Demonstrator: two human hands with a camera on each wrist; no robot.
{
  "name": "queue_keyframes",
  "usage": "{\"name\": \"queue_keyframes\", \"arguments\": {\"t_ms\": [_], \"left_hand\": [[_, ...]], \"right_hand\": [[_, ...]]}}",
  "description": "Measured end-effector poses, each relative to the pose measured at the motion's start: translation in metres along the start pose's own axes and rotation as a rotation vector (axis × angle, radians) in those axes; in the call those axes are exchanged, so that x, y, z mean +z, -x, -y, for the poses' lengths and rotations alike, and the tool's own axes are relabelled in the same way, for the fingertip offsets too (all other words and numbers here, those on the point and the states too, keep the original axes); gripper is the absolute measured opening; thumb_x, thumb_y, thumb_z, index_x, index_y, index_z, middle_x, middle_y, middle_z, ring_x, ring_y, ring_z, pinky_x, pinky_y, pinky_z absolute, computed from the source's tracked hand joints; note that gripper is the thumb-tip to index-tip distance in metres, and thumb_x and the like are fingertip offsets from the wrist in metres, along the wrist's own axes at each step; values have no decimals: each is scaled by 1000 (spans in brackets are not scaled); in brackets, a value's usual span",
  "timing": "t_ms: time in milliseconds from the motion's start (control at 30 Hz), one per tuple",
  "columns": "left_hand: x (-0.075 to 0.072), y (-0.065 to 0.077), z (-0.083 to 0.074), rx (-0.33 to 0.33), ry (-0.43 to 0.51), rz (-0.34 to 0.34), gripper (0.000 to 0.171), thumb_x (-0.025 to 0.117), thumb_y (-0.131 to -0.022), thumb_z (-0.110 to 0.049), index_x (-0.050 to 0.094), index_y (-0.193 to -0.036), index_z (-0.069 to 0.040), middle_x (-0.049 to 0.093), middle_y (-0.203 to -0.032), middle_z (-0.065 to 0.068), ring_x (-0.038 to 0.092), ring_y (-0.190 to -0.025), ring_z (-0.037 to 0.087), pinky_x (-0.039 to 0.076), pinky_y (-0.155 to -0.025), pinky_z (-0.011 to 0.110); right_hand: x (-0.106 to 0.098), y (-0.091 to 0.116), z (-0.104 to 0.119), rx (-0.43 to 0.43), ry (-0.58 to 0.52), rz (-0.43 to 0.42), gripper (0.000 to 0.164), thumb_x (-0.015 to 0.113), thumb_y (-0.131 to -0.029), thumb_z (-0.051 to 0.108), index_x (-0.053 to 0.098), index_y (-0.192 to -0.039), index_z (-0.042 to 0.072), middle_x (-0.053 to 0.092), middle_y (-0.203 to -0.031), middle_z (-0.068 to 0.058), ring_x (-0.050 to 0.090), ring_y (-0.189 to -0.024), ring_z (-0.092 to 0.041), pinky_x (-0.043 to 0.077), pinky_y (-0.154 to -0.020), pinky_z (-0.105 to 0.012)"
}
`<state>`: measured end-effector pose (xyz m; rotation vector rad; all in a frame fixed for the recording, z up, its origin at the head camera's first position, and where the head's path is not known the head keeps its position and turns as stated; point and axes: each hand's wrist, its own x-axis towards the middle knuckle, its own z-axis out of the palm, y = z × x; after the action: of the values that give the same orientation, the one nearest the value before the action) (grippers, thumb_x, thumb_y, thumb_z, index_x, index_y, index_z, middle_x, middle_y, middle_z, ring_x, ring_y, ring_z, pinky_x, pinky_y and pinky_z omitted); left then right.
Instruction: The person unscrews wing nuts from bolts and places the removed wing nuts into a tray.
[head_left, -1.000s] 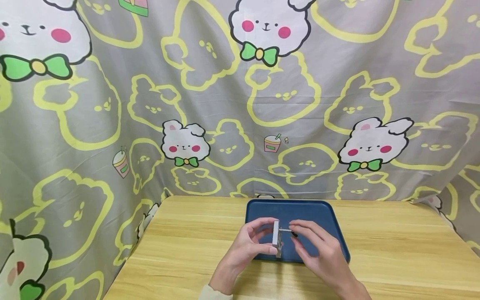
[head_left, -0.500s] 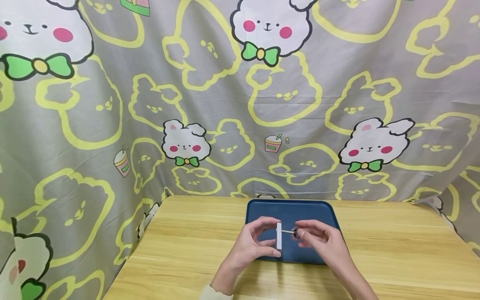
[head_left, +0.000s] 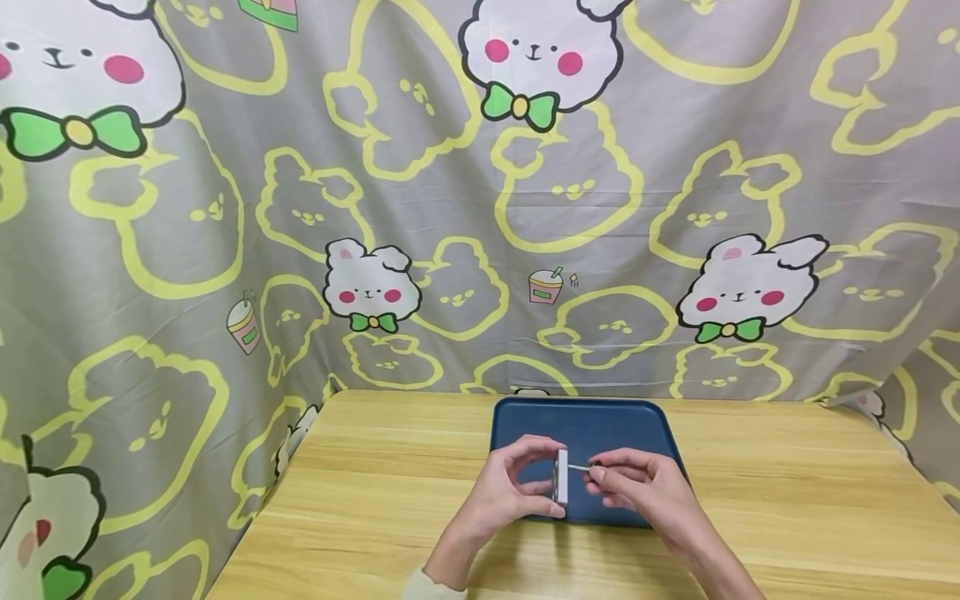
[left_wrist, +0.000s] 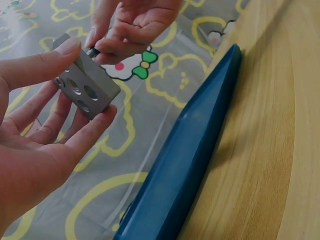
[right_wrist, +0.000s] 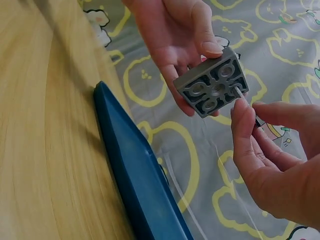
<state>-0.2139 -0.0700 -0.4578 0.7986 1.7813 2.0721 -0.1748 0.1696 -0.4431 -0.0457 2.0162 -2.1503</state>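
My left hand [head_left: 498, 492] holds a grey metal block [head_left: 562, 477] upright by its edges, between thumb and fingers, over the blue tray. In the left wrist view the block [left_wrist: 102, 84] shows round holes on one face. Its other face, in the right wrist view, has ringed holes and ribbed recesses. A thin threaded metal rod [right_wrist: 239, 93], like a screw, meets this face near a corner. My right hand [head_left: 652, 492] pinches the rod's outer end between thumb and fingertips. Its dark end [right_wrist: 258, 121] is partly hidden by my fingers.
The blue tray [head_left: 585, 417] lies on the wooden table [head_left: 405, 467] beneath both hands. A grey cartoon-print curtain [head_left: 450, 208] hangs behind the table and along its left side.
My right fingers, looser around the rod's dark end a second ago, have closed in and now pinch it. The block has turned slightly and shifted a little right with my left hand.
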Motion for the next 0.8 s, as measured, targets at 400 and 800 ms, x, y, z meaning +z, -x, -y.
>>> {"name": "queue_keyframes", "arguments": {"t_ms": [400, 800], "left_hand": [[-4, 0, 2, -36, 64, 2, 66, 85, -76, 11, 59, -136, 5, 56, -139, 19, 58, -125, 23, 57, -97, 43], [-7, 2, 2, -13, 177, 44, 67, 83, -82, 5, 51, -141, 10, 54, -139, 14, 49, -132, 47, 59, -94, 47]], "right_hand": [[13, 1, -11, -565, 420, -151, 19, 80, -86, -2, 74, -102, 7, 76, -93, -5, 74, -81, -12, 63, -68, -26], [16, -9, -19, -1287, 834, -300, 27, 57, -106, 28, 76, -98, 9, 73, -106, -4, 71, -88, -18, 54, -84, -12]]}}
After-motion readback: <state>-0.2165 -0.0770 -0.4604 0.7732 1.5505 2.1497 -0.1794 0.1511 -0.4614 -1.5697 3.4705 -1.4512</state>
